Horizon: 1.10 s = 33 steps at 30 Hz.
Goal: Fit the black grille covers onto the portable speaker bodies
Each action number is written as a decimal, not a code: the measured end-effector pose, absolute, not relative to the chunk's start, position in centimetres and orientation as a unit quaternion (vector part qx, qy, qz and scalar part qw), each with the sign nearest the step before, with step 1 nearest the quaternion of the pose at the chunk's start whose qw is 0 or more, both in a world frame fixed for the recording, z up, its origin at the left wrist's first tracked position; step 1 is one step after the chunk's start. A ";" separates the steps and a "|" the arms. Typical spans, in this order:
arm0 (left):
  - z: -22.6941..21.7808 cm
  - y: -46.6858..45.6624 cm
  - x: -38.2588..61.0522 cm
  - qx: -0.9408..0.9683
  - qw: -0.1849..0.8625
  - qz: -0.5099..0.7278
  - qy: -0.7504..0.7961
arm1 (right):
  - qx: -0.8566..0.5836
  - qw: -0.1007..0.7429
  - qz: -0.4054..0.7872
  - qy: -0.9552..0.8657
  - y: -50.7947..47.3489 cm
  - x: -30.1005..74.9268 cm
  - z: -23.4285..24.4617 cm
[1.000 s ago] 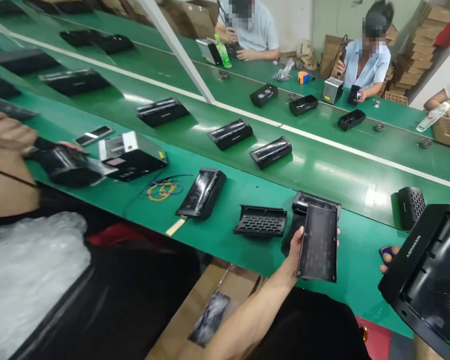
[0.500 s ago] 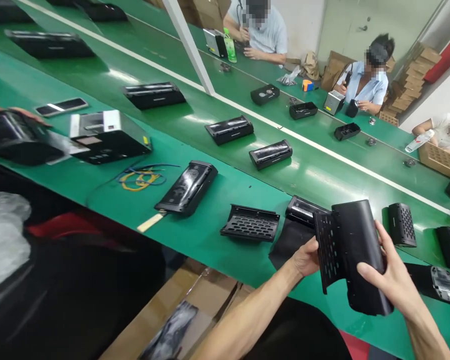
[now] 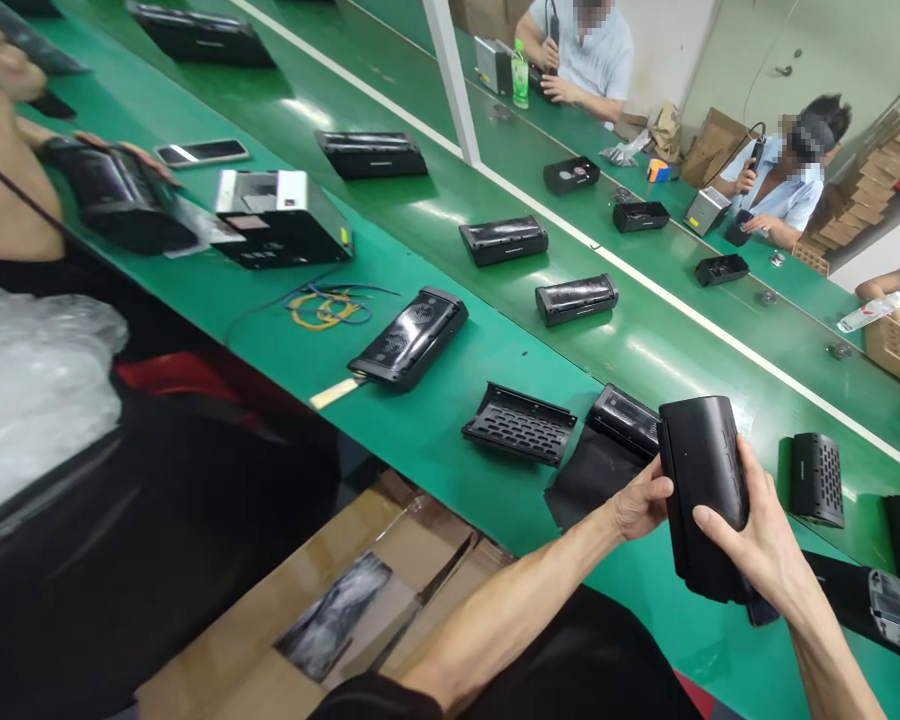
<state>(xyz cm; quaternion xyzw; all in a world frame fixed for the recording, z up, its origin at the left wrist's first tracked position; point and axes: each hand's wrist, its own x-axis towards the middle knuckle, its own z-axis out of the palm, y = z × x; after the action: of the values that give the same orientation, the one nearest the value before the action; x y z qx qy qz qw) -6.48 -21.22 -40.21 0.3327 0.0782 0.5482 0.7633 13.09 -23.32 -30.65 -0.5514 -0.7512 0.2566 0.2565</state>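
Observation:
Both hands grip a black speaker housing (image 3: pixel 701 460) above the near side of the green table, its smooth curved back turned up. My left hand (image 3: pixel 641 502) pinches the left edge, where the grille is now mostly hidden from sight. Around the right side wraps my right hand (image 3: pixel 757 530), thumb lying across the curved face. Left of the hands, a loose slotted black grille (image 3: pixel 521 425) lies hollow side up. Beside it are a black cloth-like sheet (image 3: pixel 592 480) and another black speaker (image 3: pixel 622 415), partly behind my left hand.
A glossy speaker (image 3: pixel 412 335) lies by coiled wires (image 3: pixel 330 305) and a black box (image 3: pixel 285 220). Further speakers (image 3: pixel 577 297) sit along the green belt (image 3: pixel 660 350). A neighbour's hands hold a speaker (image 3: pixel 120 195) at far left. Co-workers sit opposite. Cardboard boxes (image 3: pixel 397 580) stand below.
The slotted grille, standing out from the housing's left side before, has swung in against it. The housing has turned more upright in my hands. The whole view has shifted, with things sliding right.

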 end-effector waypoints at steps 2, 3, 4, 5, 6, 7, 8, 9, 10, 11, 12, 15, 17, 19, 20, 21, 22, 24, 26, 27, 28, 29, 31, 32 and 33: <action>-40.9 -21.1 -6.4 0.322 0.765 0.550 0.089 | -0.563 0.239 0.266 -0.744 -23.5 13.0 -30.6; -41.3 -21.0 -6.3 0.317 0.766 0.552 0.093 | -0.571 0.231 0.271 -0.740 -23.8 12.8 -30.6; -41.7 -20.9 -6.2 0.311 0.767 0.553 0.096 | -0.579 0.223 0.275 -0.735 -24.0 12.6 -30.5; -42.1 -20.7 -6.1 0.307 0.768 0.553 0.099 | -0.585 0.215 0.279 -0.730 -24.1 12.4 -30.4; -42.4 -20.6 -6.0 0.304 0.770 0.551 0.101 | -0.591 0.208 0.282 -0.727 -24.2 12.2 -30.3; -42.6 -20.5 -5.9 0.303 0.773 0.548 0.103 | -0.594 0.202 0.284 -0.725 -24.1 12.1 -30.1; -42.7 -20.4 -5.8 0.302 0.773 0.547 0.106 | -0.593 0.199 0.285 -0.726 -23.8 12.1 -29.9; -42.7 -20.3 -5.7 0.302 0.773 0.547 0.110 | -0.588 0.198 0.286 -0.730 -23.5 12.2 -29.7; -42.5 -20.3 -5.6 0.301 0.772 0.548 0.115 | -0.580 0.201 0.287 -0.736 -23.1 12.4 -29.5; -42.3 -20.3 -5.5 0.300 0.770 0.550 0.122 | -0.567 0.203 0.289 -0.744 -22.7 12.7 -29.2; -41.9 -20.4 -5.6 0.297 0.767 0.553 0.129 | -0.552 0.207 0.294 -0.752 -22.5 13.2 -29.1; -40.4 -20.6 -6.0 0.286 0.749 0.578 0.150 | -0.510 0.263 0.309 -0.758 -23.2 14.6 -30.1; -39.4 -20.7 -6.2 0.276 0.730 0.604 0.160 | -0.503 0.350 0.286 -0.736 -24.8 14.7 -32.2; -38.7 -20.9 -6.2 0.269 0.711 0.626 0.174 | -0.514 0.444 0.230 -0.698 -26.4 13.7 -35.1; -38.5 -20.9 -6.1 0.267 0.702 0.634 0.184 | -0.518 0.484 0.198 -0.677 -26.9 13.0 -36.5; -38.4 -20.9 -5.9 0.267 0.692 0.641 0.197 | -0.518 0.520 0.169 -0.658 -27.1 12.3 -37.7; -38.3 -20.8 -5.8 0.270 0.683 0.645 0.210 | -0.513 0.552 0.146 -0.641 -27.1 11.6 -38.5; -38.1 -20.5 -5.9 0.292 0.676 0.635 0.235 | -0.499 0.596 0.131 -0.615 -26.6 11.0 -39.2; -37.4 -19.7 -7.1 0.333 0.679 0.601 0.256 | -0.495 0.608 0.169 -0.598 -26.2 11.7 -38.8; -36.8 -19.2 -8.1 0.361 0.672 0.589 0.267 | -0.497 0.603 0.203 -0.590 -26.3 12.4 -38.3; -36.0 -18.6 -9.2 0.396 0.655 0.580 0.279 | -0.499 0.597 0.236 -0.583 -26.5 13.2 -37.9; -35.0 -18.1 -10.5 0.436 0.626 0.577 0.292 | -0.499 0.589 0.266 -0.577 -26.8 14.0 -37.5; -32.5 -17.0 -12.9 0.549 0.550 0.543 0.319 | -0.493 0.576 0.308 -0.575 -27.6 15.2 -37.1; -31.2 -16.6 -13.8 0.607 0.527 0.501 0.320 | -0.488 0.570 0.323 -0.578 -27.9 15.6 -37.0; -29.9 -16.4 -14.5 0.658 0.512 0.455 0.315 | -0.482 0.564 0.336 -0.580 -28.1 15.9 -37.0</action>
<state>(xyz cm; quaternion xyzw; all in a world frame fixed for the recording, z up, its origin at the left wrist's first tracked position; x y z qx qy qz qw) -14.48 -16.42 -29.94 0.6576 0.3147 0.4547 0.5116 15.87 -28.11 -37.00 -0.4820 -0.5799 0.3361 0.5643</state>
